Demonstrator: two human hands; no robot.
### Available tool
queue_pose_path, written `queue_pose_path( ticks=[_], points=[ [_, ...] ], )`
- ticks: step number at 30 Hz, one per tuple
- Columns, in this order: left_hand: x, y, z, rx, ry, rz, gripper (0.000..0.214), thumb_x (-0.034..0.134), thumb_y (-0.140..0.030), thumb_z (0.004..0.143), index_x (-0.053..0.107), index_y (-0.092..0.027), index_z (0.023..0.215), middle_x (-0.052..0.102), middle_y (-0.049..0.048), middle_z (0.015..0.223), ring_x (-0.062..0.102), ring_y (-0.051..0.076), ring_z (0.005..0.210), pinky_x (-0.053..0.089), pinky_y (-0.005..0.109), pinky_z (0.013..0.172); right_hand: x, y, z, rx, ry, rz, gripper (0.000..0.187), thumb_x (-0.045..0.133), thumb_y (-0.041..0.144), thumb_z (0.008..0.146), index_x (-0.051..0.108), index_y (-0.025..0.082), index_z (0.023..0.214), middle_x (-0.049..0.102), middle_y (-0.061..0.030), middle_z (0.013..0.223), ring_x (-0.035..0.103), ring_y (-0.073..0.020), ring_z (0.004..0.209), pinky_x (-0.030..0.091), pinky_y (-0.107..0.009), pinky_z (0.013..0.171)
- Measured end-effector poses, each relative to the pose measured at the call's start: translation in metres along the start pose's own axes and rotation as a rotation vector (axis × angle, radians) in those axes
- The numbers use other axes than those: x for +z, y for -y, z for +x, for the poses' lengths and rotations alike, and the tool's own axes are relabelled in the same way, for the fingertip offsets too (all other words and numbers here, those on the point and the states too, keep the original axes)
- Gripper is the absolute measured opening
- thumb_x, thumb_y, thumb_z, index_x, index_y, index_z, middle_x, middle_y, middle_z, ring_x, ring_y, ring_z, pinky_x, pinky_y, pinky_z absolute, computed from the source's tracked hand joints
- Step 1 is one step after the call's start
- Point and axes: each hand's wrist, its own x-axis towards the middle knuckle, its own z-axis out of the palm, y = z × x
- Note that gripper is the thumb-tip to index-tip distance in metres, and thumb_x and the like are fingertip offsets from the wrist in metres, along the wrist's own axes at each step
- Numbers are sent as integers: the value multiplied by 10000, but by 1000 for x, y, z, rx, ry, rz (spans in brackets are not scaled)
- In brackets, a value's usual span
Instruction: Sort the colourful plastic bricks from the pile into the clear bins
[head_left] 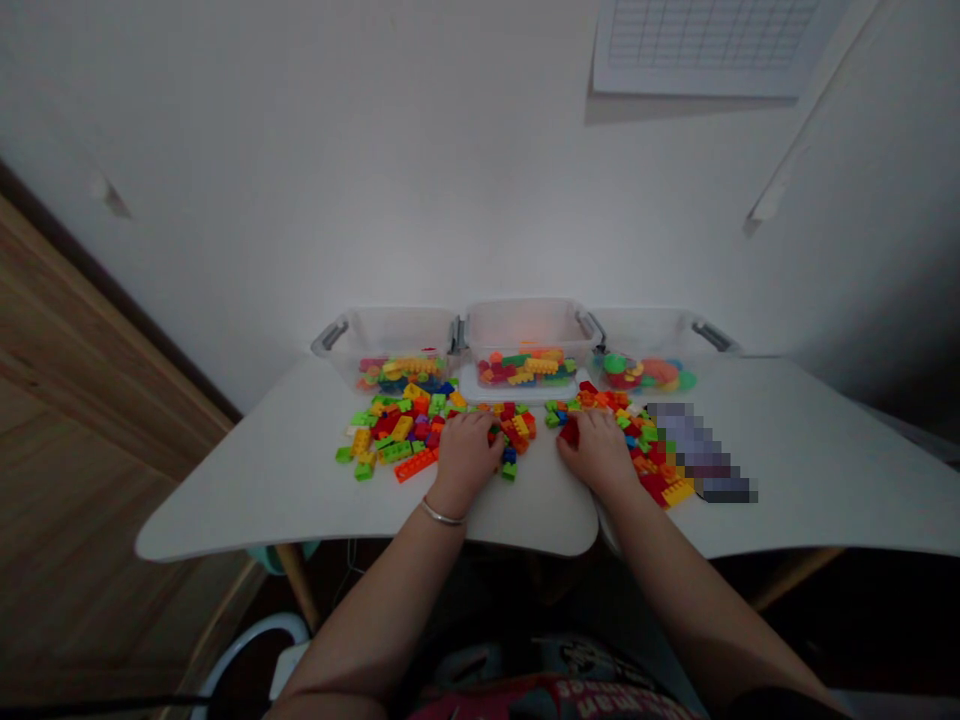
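Note:
My left hand (pixel 466 460) lies palm down at the right edge of a loose pile of coloured plastic building bricks (pixel 397 435), and a thin metal bangle (pixel 441 515) circles its wrist. Small blue and green bricks (pixel 508 462) stand just beside its fingers. My right hand (pixel 598 452) rests on the near side of a second pile of bricks (pixel 646 450). A dark red brick (pixel 570 432) touches its fingertips. Whether either hand grips a brick is hidden.
Several clear plastic bins with grey handles stand along the wall: one holds bricks (pixel 390 345), the middle one holds bricks (pixel 525 335), and the right one holds round coloured pieces (pixel 652 345). A pixelated patch (pixel 697 452) covers something on the white table (pixel 255 495), beyond my right hand.

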Motion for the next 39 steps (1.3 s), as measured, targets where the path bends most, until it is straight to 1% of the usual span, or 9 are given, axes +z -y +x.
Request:
queue_pose_path(
  ticks=[7, 11, 17, 21, 25, 28, 31, 34, 39],
  points=[
    [-1, -1, 0, 1, 1, 2, 193, 577, -264, 868, 690, -209, 1015, 708, 45, 1096, 599, 241, 1023, 429, 391, 932, -1, 0, 2, -89, -14, 139, 391, 592, 331, 828, 637, 112, 1148, 661, -152, 1074, 573, -300, 1054, 433, -437, 984],
    [-2, -1, -1, -6, 1, -11, 197, 579, -258, 866, 691, -208, 1021, 706, 49, 1106, 595, 240, 1034, 423, 390, 944, 2, -2, 3, -83, -83, 221, 401, 598, 361, 831, 631, 136, 1161, 657, -144, 1073, 576, -296, 1050, 447, -451, 971],
    [-3, 0, -1, -13, 10, -18, 207, 577, -260, 867, 691, -209, 1033, 703, 54, 1120, 592, 237, 1052, 413, 385, 956, 3, -3, 5, -84, -183, 346, 355, 642, 367, 779, 643, 157, 1065, 649, -138, 1009, 585, -298, 987, 471, -481, 916],
    [-4, -1, 0, -13, 16, -17, 210, 580, -261, 865, 691, -202, 1033, 704, 56, 1110, 595, 235, 1038, 419, 384, 945, -4, -2, 10, -90, -288, 479, 358, 621, 374, 789, 628, 169, 1082, 641, -135, 1028, 575, -293, 1007, 471, -487, 917],
    [-4, -1, 1, -19, 28, -9, 210, 584, -273, 865, 694, -202, 1030, 702, 57, 1116, 596, 241, 1030, 425, 390, 932, -16, -3, 19, -39, -365, 599, 360, 601, 397, 800, 627, 189, 1092, 619, -104, 992, 579, -250, 912, 498, -446, 849],
    [-4, -1, 1, -22, 29, -18, 212, 580, -265, 866, 692, -208, 1036, 703, 53, 1115, 594, 237, 1040, 422, 386, 938, -25, -3, 32, 50, -435, 661, 364, 597, 383, 793, 622, 201, 1107, 595, -72, 961, 558, -210, 831, 503, -420, 819],
    [-5, -1, 0, -27, 36, -20, 210, 577, -255, 864, 692, -211, 1034, 701, 53, 1122, 595, 237, 1037, 422, 388, 933, -33, 0, 50, 103, -480, 750, 407, 631, 362, 757, 591, 214, 1133, 593, -65, 1015, 559, -188, 829, 514, -395, 805],
    [-6, -1, 0, -33, 43, -16, 217, 572, -253, 866, 691, -214, 1043, 697, 55, 1132, 590, 235, 1043, 418, 386, 937, -41, 8, 75, 69, -512, 821, 426, 647, 348, 743, 552, 230, 1142, 604, -70, 1077, 575, -186, 872, 521, -377, 796],
    [-6, -1, 0, -35, 52, -10, 215, 561, -266, 872, 694, -217, 1033, 699, 55, 1123, 589, 231, 1027, 422, 377, 921, -50, 25, 121, 28, -586, 766, 434, 640, 366, 764, 513, 228, 1156, 603, -77, 1128, 587, -195, 926, 499, -379, 834]
  ],
)
